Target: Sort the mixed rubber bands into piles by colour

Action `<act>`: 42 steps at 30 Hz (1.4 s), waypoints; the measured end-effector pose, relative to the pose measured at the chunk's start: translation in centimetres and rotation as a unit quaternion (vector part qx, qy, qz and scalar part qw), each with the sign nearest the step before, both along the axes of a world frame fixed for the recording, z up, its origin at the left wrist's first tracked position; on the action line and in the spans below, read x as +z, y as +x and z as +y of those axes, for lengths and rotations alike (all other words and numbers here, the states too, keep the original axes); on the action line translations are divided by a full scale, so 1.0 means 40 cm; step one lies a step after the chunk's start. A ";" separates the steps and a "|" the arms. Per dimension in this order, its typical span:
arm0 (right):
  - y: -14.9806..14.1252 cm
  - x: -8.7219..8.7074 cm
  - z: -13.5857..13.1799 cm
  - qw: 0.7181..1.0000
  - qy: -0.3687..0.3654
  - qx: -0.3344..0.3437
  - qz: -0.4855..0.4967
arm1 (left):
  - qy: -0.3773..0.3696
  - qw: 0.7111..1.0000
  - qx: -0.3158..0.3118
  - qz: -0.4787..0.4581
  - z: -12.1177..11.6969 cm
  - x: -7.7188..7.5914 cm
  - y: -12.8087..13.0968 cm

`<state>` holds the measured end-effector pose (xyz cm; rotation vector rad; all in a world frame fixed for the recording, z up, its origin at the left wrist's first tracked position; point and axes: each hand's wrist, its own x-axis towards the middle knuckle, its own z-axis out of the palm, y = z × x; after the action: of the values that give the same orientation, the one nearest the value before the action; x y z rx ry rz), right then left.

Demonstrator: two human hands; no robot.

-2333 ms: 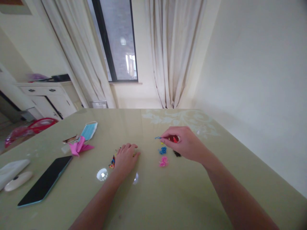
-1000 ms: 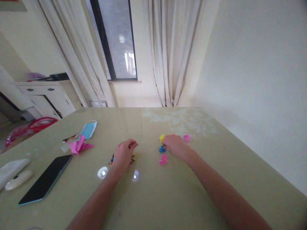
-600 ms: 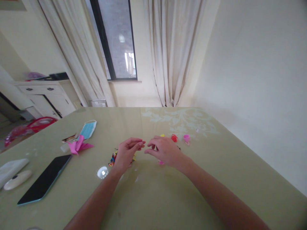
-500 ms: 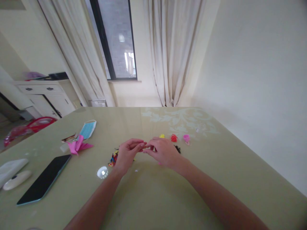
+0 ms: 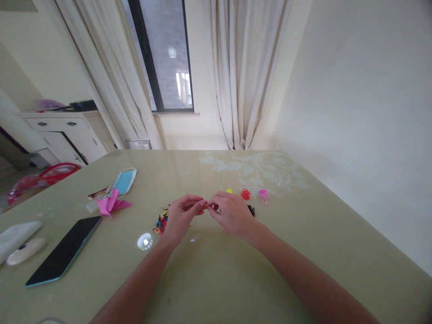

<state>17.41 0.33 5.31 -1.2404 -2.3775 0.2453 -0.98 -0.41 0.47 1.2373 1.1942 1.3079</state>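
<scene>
My left hand (image 5: 184, 216) and my right hand (image 5: 230, 211) meet fingertip to fingertip over the middle of the table. Both are closed in a pinch around something tiny between them, too small to make out. Partly behind my left hand lies a mixed pile of small coloured bands or strands (image 5: 161, 222). Beyond my right hand sit a small yellow heap (image 5: 229, 191) and a red heap (image 5: 246, 194). A black heap (image 5: 251, 210) is partly covered by my right hand. To their right is a small pink cup-shaped piece (image 5: 263, 194).
On the left lie a black-screened phone (image 5: 64, 252), a pink folded-paper shape (image 5: 111, 204), a blue face mask (image 5: 124, 181) and a white rounded case (image 5: 26, 252). A shiny clear round object (image 5: 145, 241) is beside my left wrist. A wall (image 5: 364, 135) borders the glossy table (image 5: 216, 288) on the right.
My fingertips have drawn closer together in the pinch, with the thumb and finger of my right hand now nearer shut. The things on the table have not moved.
</scene>
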 end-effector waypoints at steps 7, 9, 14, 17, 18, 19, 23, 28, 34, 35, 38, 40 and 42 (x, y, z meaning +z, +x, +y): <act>0.085 0.077 0.028 0.956 -0.178 0.055 0.225 | 0.070 0.911 0.043 0.405 0.018 -0.025 -0.050; 0.115 0.112 0.022 0.939 -0.211 0.065 0.263 | 0.062 0.838 0.054 0.539 0.017 -0.036 -0.061; 0.161 0.184 -0.015 0.928 -0.214 0.077 0.297 | 0.018 0.777 0.021 0.629 0.011 -0.048 -0.063; 0.178 0.206 -0.034 0.929 -0.200 0.077 0.301 | 0.013 0.778 0.008 0.628 0.013 -0.044 -0.061; 0.182 0.211 -0.038 0.930 -0.195 0.075 0.303 | 0.012 0.777 0.007 0.629 0.013 -0.042 -0.061; 0.185 0.214 -0.040 0.930 -0.189 0.073 0.305 | 0.011 0.776 0.007 0.631 0.014 -0.040 -0.061; 0.190 0.206 -0.019 0.942 -0.159 0.054 0.292 | 0.009 0.769 0.005 0.639 0.013 -0.038 -0.060; 0.177 0.108 0.081 0.988 -0.040 -0.030 0.147 | 0.031 0.770 0.020 0.637 0.014 -0.048 -0.055; 0.154 -0.075 0.181 0.991 -0.005 -0.122 -0.063 | 0.098 0.850 0.074 0.513 0.024 -0.056 -0.057; 0.152 -0.094 0.186 0.990 -0.008 -0.122 -0.065 | 0.108 0.866 0.079 0.482 0.026 -0.055 -0.057; 0.152 -0.121 0.193 0.991 -0.007 -0.123 -0.059 | 0.110 0.922 0.068 0.366 0.032 -0.053 -0.054; 0.152 -0.113 0.190 0.991 -0.001 -0.127 -0.046 | 0.087 0.957 0.045 0.274 0.035 -0.051 -0.049; 0.145 -0.091 0.181 0.991 0.007 -0.130 -0.027 | 0.064 0.980 0.022 0.189 0.034 -0.048 -0.043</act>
<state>23.21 7.56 1.67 -1.5482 -2.2261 0.1138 -2.69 0.97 -1.44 1.6130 1.4254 1.2288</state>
